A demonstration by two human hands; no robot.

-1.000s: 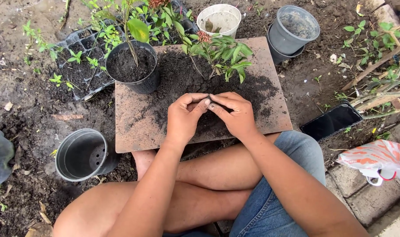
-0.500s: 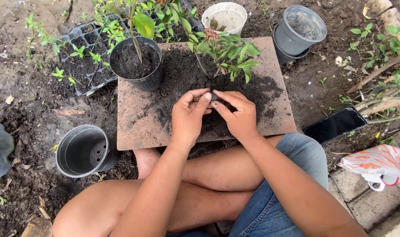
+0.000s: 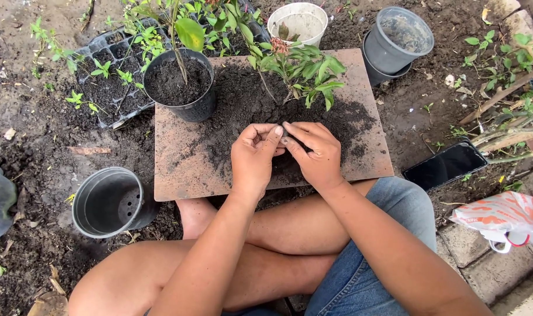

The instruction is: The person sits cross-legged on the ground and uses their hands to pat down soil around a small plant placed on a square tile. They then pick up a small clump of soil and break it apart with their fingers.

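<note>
Board (image 3: 178, 169): hands (image 3: 284, 153) pinch soil clump (image 3: 284, 136).

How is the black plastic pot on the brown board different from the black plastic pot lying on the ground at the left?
The black plastic pot on the brown board stands upright; the black plastic pot on the ground lies tipped on its side. The pot on the board is filled with dark soil and holds a green-leaved plant; the one on the ground is empty, its drain holes showing. Both are round, dark and look alike in size.
</note>
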